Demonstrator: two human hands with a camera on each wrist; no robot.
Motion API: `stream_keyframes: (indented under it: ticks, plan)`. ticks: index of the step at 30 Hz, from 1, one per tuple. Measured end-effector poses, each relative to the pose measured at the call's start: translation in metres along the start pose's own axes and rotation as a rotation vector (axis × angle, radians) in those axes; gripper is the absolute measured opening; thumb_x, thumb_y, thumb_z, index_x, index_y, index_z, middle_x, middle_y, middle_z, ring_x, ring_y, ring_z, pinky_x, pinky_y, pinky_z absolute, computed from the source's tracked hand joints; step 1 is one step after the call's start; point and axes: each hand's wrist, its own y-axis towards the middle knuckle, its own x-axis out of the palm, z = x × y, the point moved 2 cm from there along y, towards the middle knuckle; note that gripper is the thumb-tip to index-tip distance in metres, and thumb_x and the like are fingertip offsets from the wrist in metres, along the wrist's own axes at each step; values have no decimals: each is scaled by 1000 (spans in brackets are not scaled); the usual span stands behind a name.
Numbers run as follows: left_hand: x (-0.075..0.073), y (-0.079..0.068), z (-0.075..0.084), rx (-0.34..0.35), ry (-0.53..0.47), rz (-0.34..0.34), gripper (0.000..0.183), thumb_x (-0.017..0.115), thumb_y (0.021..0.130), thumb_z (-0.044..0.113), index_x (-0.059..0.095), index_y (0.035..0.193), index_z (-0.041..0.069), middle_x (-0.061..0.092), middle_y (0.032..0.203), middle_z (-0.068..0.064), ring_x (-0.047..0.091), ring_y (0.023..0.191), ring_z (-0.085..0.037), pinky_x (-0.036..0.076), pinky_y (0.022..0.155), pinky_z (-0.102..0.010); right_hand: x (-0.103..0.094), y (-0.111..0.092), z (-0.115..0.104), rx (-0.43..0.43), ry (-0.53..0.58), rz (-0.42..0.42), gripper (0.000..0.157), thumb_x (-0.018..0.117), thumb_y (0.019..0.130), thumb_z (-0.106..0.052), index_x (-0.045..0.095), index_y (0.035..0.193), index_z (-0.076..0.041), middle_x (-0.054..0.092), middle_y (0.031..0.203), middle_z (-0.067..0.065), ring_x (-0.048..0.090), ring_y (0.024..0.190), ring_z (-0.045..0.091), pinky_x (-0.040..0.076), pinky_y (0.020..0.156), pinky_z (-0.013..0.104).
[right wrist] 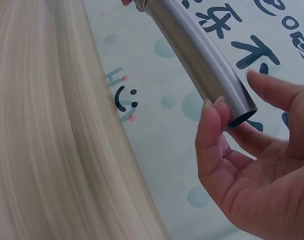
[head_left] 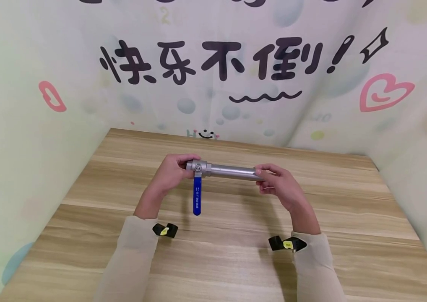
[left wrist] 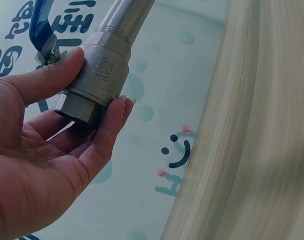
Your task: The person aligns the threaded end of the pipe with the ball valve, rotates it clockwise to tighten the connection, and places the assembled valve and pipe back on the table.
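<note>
A ball valve (head_left: 199,167) with a blue lever handle (head_left: 197,197) is joined to a straight steel pipe (head_left: 232,171), held level above the table. My left hand (head_left: 171,173) grips the valve at its hex end, thumb on the body and fingertips behind; the left wrist view shows "1000 WOG" cast on the valve body (left wrist: 102,70). My right hand (head_left: 282,184) holds the pipe's free end between thumb and fingers. In the right wrist view, that open pipe end (right wrist: 241,112) lies among the fingers of my right hand (right wrist: 261,175). The lever points toward me.
Below lies a wood-grain table (head_left: 213,260), its back edge against a printed cloth backdrop (head_left: 213,113) with black characters and hearts. Cloth also rises at the left and right sides. Black straps with yellow labels (head_left: 165,230) sit at both sleeve cuffs.
</note>
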Motion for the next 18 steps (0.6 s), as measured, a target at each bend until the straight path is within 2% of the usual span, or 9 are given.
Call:
stream_keyframes:
  ticks: [4, 7, 11, 18]
  plan:
    - [-2, 0, 0, 2, 0, 4, 43, 67, 76, -13, 68, 117, 1, 65, 110, -18, 57, 92, -23, 51, 74, -27, 0, -2, -1, -19, -46, -35, 41, 69, 89, -11, 54, 125, -3, 60, 94, 7, 59, 75, 16, 55, 73, 30]
    - [-2, -1, 0, 5, -2, 3, 42, 68, 77, -12, 68, 117, 1, 64, 110, -18, 56, 92, -23, 51, 75, -27, 0, -2, -1, -20, -52, -45, 44, 69, 87, -4, 51, 128, -2, 57, 100, 9, 58, 75, 17, 55, 73, 29]
    - [-2, -1, 0, 6, -5, -3, 43, 68, 76, -12, 68, 117, 1, 64, 110, -18, 57, 92, -23, 51, 75, -27, 0, -2, -1, -14, -55, -44, 44, 70, 86, -4, 51, 126, 1, 57, 101, 10, 59, 75, 18, 55, 73, 29]
    - [-1, -1, 0, 9, -8, -6, 44, 67, 76, -13, 68, 117, 0, 64, 110, -19, 58, 92, -23, 51, 75, -27, 1, -4, -2, -5, -19, -52, 40, 66, 90, -7, 51, 125, 5, 61, 86, 4, 60, 69, 14, 55, 70, 26]
